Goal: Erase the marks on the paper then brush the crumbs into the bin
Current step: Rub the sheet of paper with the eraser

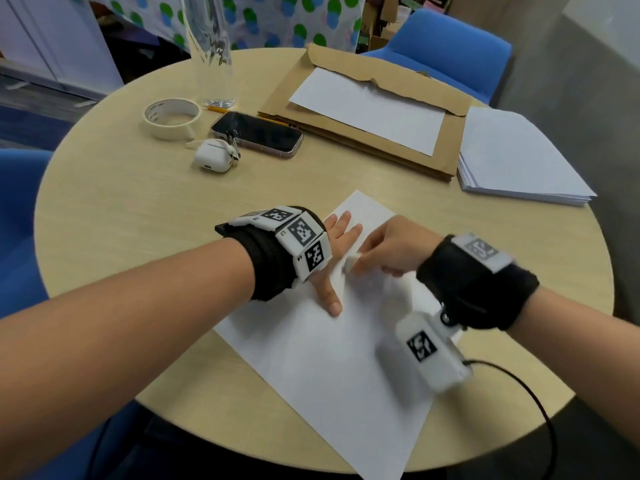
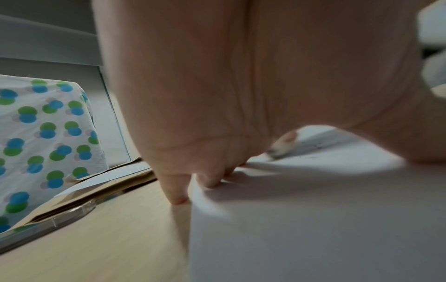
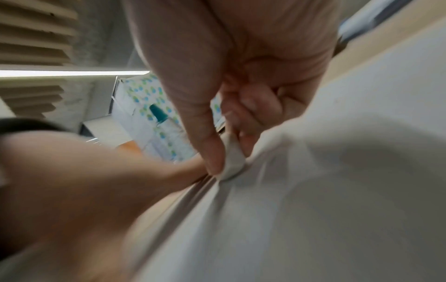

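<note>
Round table (image 1: 121, 209): tape roll (image 1: 172, 118) lettering illegible.

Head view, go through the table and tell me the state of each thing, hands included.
Paper: flat on table, left hand pressing it.
Eraser: pinched by right hand, tip on the paper.
Crumbs: dark specks on the paper.
Phone: screen dark.
Earbud case: closed.
Envelope: torn open.

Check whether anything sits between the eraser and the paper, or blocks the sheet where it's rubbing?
Nothing visible does. The right hand pinches the eraser directly against the paper. The left hand lies flat on the sheet just beside it, close but not under the eraser.
</note>
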Motion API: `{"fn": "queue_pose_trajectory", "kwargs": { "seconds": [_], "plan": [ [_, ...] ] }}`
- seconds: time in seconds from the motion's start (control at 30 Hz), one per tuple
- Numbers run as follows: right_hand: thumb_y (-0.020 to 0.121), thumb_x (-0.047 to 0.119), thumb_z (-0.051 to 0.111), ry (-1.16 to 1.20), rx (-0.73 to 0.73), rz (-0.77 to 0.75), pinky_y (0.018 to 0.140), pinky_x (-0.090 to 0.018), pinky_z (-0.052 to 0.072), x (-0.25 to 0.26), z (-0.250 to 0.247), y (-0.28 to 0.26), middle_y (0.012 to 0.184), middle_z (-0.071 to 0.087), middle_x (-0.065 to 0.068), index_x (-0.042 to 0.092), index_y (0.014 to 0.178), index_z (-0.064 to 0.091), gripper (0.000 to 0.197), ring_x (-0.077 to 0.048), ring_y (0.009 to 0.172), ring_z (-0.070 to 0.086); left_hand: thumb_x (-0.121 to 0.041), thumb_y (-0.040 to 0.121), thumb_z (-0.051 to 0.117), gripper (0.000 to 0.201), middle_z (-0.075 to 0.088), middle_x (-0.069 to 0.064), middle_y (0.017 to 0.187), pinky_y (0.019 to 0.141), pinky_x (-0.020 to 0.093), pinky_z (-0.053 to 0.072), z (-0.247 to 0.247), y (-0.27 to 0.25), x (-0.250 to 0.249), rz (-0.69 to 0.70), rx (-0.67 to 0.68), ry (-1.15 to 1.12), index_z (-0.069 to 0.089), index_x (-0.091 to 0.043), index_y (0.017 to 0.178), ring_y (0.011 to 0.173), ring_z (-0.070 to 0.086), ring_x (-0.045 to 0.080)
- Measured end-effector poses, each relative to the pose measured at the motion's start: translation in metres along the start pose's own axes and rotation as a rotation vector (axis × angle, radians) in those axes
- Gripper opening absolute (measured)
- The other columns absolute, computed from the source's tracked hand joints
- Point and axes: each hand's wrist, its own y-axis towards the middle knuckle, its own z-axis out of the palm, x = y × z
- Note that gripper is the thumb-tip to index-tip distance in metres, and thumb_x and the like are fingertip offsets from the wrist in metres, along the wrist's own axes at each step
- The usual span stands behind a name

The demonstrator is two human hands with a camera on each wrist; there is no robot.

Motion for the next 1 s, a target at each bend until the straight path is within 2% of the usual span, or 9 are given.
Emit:
{"fn": "queue_pose_trajectory", "kwargs": {
  "seconds": [0.07,0.13,0.23,0.33,0.47,0.57,0.7,0.87,1.0],
  "plan": [
    [0.067,0.018,0.080,0.062,-0.109,0.026,0.051,-0.023,0.038,0.001,-0.008,0.010,0.056,0.052,-0.002,0.010,0.069,0.069,0.013,-0.013,0.052,0.043,-0.064,0.057,0.074,0.141,-0.027,0.010,0.153,0.116,0.049,0.002,0.000,-0.001,0.000,0.006,-0.003,-0.006,-0.025,-0.015,0.145,0.144,-0.018,0.029],
    [0.068,0.017,0.079,0.066,-0.139,0.005,0.050,-0.024,0.037,0.000,-0.002,0.009,0.056,0.052,-0.001,0.010,0.067,0.066,0.014,-0.013,0.052,0.044,-0.065,0.057,0.074,0.142,-0.027,0.011,0.154,0.116,0.049,0.002,0.000,-0.002,-0.001,0.002,-0.010,-0.005,-0.025,-0.016,0.145,0.144,-0.018,0.029],
    [0.067,0.017,0.078,-0.016,-0.039,-0.057,0.053,-0.024,0.036,-0.003,0.021,-0.010,0.058,0.051,0.000,0.009,0.068,0.065,0.015,-0.011,0.055,0.043,-0.063,0.057,0.075,0.142,-0.027,0.012,0.153,0.116,0.048,0.001,0.002,-0.001,-0.001,0.002,-0.024,-0.001,-0.024,-0.013,0.145,0.144,-0.018,0.028],
    [0.067,0.020,0.079,-0.007,0.025,-0.032,0.050,-0.022,0.033,-0.002,0.019,-0.013,0.062,0.053,0.000,0.011,0.070,0.068,0.014,-0.011,0.055,0.041,-0.062,0.058,0.075,0.141,-0.028,0.012,0.153,0.116,0.048,0.000,0.001,-0.002,-0.003,0.004,-0.018,-0.006,-0.024,-0.012,0.145,0.143,-0.019,0.029],
    [0.067,0.014,0.077,0.142,-0.131,0.062,0.042,-0.022,0.027,0.000,-0.003,0.006,0.069,0.054,-0.009,-0.002,0.081,0.072,0.022,-0.014,0.046,0.035,-0.063,0.060,0.074,0.139,-0.026,0.012,0.154,0.116,0.048,0.002,0.000,-0.004,-0.002,0.002,-0.015,-0.007,-0.024,-0.013,0.145,0.144,-0.018,0.029],
    [0.067,0.015,0.077,0.059,-0.116,0.020,0.045,-0.022,0.031,0.002,0.012,0.000,0.063,0.055,-0.002,0.007,0.068,0.067,0.013,-0.012,0.049,0.041,-0.064,0.059,0.074,0.140,-0.027,0.013,0.153,0.116,0.047,0.001,0.000,-0.003,-0.005,-0.007,-0.018,0.013,-0.024,-0.012,0.145,0.144,-0.018,0.029],
    [0.065,0.019,0.079,-0.041,-0.055,-0.016,0.049,-0.021,0.034,0.004,0.020,-0.007,0.059,0.052,0.002,0.014,0.062,0.061,0.020,-0.010,0.057,0.046,-0.064,0.059,0.074,0.141,-0.027,0.013,0.153,0.116,0.047,0.000,0.000,-0.002,-0.006,-0.018,-0.012,0.025,-0.025,-0.011,0.144,0.143,-0.019,0.030],
    [0.068,0.020,0.079,0.019,-0.172,0.022,0.049,-0.021,0.033,-0.004,-0.004,0.002,0.067,0.057,0.003,0.015,0.072,0.069,0.012,-0.010,0.062,0.048,-0.066,0.058,0.073,0.141,-0.027,0.011,0.153,0.116,0.048,0.002,-0.001,-0.002,-0.002,-0.012,0.003,0.019,-0.026,-0.016,0.144,0.144,-0.017,0.028],
    [0.067,0.019,0.077,-0.071,-0.030,-0.049,0.058,-0.022,0.041,-0.011,0.015,-0.019,0.057,0.057,0.006,0.020,0.056,0.063,0.018,-0.008,0.060,0.050,-0.067,0.057,0.073,0.142,-0.031,0.010,0.152,0.116,0.047,0.000,-0.001,0.002,-0.001,-0.026,0.019,0.013,-0.028,-0.016,0.143,0.144,-0.020,0.027]
  ]
}}
